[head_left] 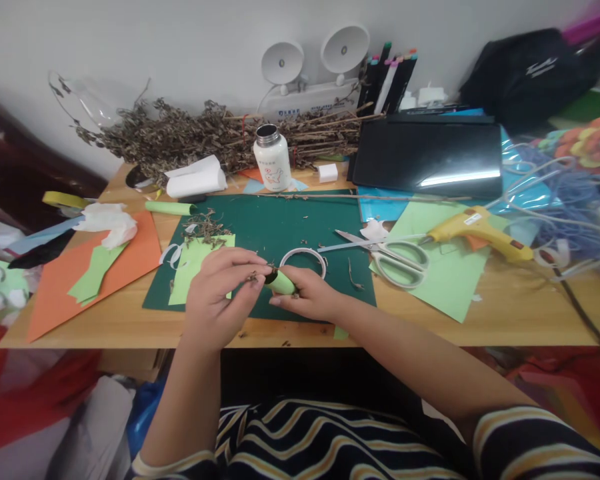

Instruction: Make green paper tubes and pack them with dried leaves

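My right hand (310, 293) is closed around a short green paper tube (281, 283), whose dark open end points toward my left hand. Bits of dried plant show at both ends of the tube. My left hand (225, 287) pinches a small piece of dried plant (253, 276) at the tube's open end. Below both hands lies the dark green cutting mat (260, 220). A light green paper sheet (180, 283) is partly hidden behind my left hand, with dried plant scraps (210, 229) on and above it. Just beyond my right hand lies a roll of tape (303, 252).
Scissors (400, 260) and a yellow glue gun (480, 233) lie at right on green paper (445, 287). An uncapped white bottle (271, 160) stands at the back, before a heap of dried plants (180, 137). Orange paper (55, 293) lies left; a black tablet-like panel (425, 157) sits back right.
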`<state>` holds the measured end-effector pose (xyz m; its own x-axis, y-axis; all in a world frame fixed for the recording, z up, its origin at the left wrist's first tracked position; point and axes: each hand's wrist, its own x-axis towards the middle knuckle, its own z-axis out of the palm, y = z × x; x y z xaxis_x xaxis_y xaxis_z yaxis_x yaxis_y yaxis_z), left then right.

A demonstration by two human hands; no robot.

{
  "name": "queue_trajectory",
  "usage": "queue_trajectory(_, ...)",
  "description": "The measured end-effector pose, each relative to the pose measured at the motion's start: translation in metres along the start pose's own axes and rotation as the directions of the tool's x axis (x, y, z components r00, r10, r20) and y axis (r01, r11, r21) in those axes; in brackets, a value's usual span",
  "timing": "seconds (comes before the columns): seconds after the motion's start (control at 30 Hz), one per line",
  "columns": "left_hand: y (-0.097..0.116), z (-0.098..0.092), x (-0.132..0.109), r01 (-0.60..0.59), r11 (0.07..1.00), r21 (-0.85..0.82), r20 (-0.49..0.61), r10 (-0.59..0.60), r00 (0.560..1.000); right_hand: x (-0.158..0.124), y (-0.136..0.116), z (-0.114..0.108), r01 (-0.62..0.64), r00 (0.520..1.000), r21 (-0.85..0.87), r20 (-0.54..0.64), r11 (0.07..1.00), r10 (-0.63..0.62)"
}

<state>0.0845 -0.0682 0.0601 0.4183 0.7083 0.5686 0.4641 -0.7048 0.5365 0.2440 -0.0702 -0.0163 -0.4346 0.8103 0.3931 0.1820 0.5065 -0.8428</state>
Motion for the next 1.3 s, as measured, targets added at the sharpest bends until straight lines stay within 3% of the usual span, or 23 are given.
queue_trajectory(0.27,0.003,0.008,0.004,-0.099,0.992,0.078,-0.076,0.105,0.992,0.001,0.002,0.0,0.024,0.998,-0.018,-0.059,1.0,-0.025)
queue_trajectory(0.47,0.003,0.015,0.005,-0.034,0.994,-0.103,-0.156,0.018,0.988,0.002,-0.001,-0.002,-0.004,0.996,-0.032,-0.092,0.999,0.001)
queue_trajectory(0.63,-0.001,0.018,0.006,-0.027,0.955,-0.294,-0.389,-0.094,0.917,0.003,-0.002,-0.002,0.0,0.995,-0.039,-0.098,0.999,-0.003)
queue_trajectory(0.7,-0.002,0.017,0.007,-0.021,0.951,-0.309,-0.434,-0.121,0.893,0.003,-0.002,-0.002,-0.026,0.996,-0.041,-0.09,0.999,0.023)
queue_trajectory(0.77,-0.002,0.016,0.008,0.006,0.959,-0.282,-0.415,-0.128,0.901,0.003,-0.003,-0.002,-0.051,0.995,-0.04,-0.09,0.998,0.047)
queue_trajectory(0.87,-0.003,0.015,0.01,0.099,0.952,-0.289,-0.241,-0.172,0.955,0.002,-0.004,-0.002,-0.076,0.992,-0.04,-0.101,0.996,0.072)
queue_trajectory(0.97,-0.005,0.016,0.009,0.183,0.897,-0.402,-0.094,-0.239,0.966,0.002,-0.004,-0.002,-0.079,0.991,-0.041,-0.111,0.996,0.074)
queue_trajectory(1.07,-0.007,0.018,0.006,0.13,0.881,-0.455,-0.141,-0.215,0.966,0.002,-0.003,-0.003,-0.072,0.992,-0.036,-0.107,0.997,0.068)
queue_trajectory(1.2,-0.003,0.016,0.006,0.056,0.926,-0.374,-0.129,-0.112,0.985,0.002,-0.001,-0.003,-0.091,0.99,-0.028,-0.112,0.995,0.088)
queue_trajectory(1.3,0.002,0.015,0.006,0.04,0.943,-0.331,-0.163,-0.099,0.982,0.002,-0.001,-0.004,-0.102,0.988,-0.015,-0.114,0.995,0.1)
